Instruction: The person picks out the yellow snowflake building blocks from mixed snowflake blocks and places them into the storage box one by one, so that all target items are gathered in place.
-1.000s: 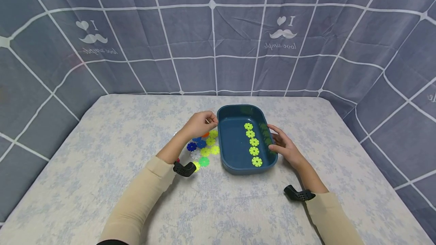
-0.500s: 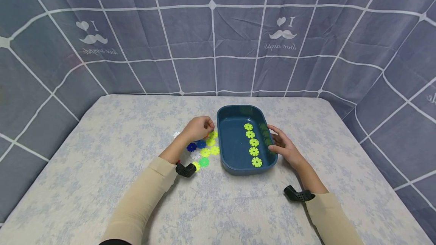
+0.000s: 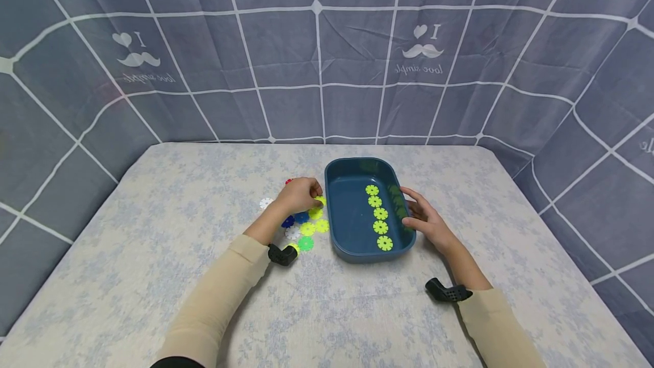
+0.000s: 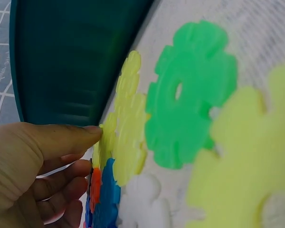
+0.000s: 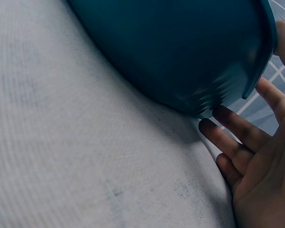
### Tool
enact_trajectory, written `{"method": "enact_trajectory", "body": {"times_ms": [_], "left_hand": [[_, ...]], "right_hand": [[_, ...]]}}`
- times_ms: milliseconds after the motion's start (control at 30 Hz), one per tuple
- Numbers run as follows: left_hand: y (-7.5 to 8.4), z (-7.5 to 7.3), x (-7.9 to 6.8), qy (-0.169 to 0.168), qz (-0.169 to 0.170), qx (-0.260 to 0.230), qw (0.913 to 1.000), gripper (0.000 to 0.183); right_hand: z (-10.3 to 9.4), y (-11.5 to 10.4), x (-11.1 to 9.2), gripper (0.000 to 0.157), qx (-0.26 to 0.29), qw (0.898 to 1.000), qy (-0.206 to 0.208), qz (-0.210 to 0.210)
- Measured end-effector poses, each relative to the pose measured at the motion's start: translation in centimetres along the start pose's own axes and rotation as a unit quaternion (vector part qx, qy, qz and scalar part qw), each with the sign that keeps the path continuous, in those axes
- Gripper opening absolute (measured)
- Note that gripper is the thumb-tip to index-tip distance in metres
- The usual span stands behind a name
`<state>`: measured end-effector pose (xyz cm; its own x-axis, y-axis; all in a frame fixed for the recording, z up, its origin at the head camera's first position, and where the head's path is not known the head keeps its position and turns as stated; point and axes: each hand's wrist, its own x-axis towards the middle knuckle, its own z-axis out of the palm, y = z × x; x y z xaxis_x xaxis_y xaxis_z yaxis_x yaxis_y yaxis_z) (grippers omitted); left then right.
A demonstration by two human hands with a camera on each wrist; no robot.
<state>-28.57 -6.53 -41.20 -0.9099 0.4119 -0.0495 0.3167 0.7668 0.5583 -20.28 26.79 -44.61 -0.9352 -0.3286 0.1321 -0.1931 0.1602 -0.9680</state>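
My left hand (image 3: 300,194) is at the scattered flower-shaped plastic discs on the table. Its thumb and forefinger pinch at the edge of a yellow disc (image 3: 321,201); the other fingers curl beneath, and the forefinger's tip is hidden behind the thumb in the left wrist view. To the right stands a dark blue plastic bin (image 3: 352,209), with several yellow-green discs (image 3: 380,213) lying in a row inside. My right hand (image 3: 426,223) holds the bin's right side, its thumb at the rim and fingertips (image 5: 210,126) against the outer wall.
Around the left hand lie a green disc (image 3: 306,243), a white disc (image 3: 293,233), a blue disc (image 3: 301,217) and a red disc (image 3: 289,181), among other yellow ones. A pale patterned cloth covers the table (image 3: 347,317). A grey-blue checked curtain (image 3: 286,112) hangs behind it.
My left hand has drawn back from the bin's left rim and lowered to the yellow discs, uncovering the red disc behind it. My right hand and the bin have stayed put.
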Motion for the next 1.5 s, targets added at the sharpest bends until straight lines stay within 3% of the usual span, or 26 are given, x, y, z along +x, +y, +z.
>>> {"method": "enact_trajectory", "body": {"times_ms": [600, 1133, 1333, 1500], "left_hand": [[0.08, 0.07, 0.43, -0.018, -0.025, -0.008, 0.9995, 0.028], [-0.07, 0.19, 0.2, -0.004, -0.005, -0.011, 0.9999, 0.025], [-0.33, 0.1, 0.03, 0.007, -0.005, -0.055, 0.9985, 0.014], [-0.4, -0.37, -0.28, -0.005, -0.011, -0.102, 0.9947, 0.01]], "right_hand": [[-0.02, -0.22, 0.14, 0.069, 0.006, 1.0, -0.005, -0.007], [0.06, -0.03, 0.05, 0.07, 0.006, 1.0, -0.003, -0.008], [0.07, -0.05, 0.03, 0.069, 0.006, 1.0, -0.003, -0.01], [0.05, -0.03, 0.01, 0.069, 0.005, 1.0, -0.003, -0.011]]}}
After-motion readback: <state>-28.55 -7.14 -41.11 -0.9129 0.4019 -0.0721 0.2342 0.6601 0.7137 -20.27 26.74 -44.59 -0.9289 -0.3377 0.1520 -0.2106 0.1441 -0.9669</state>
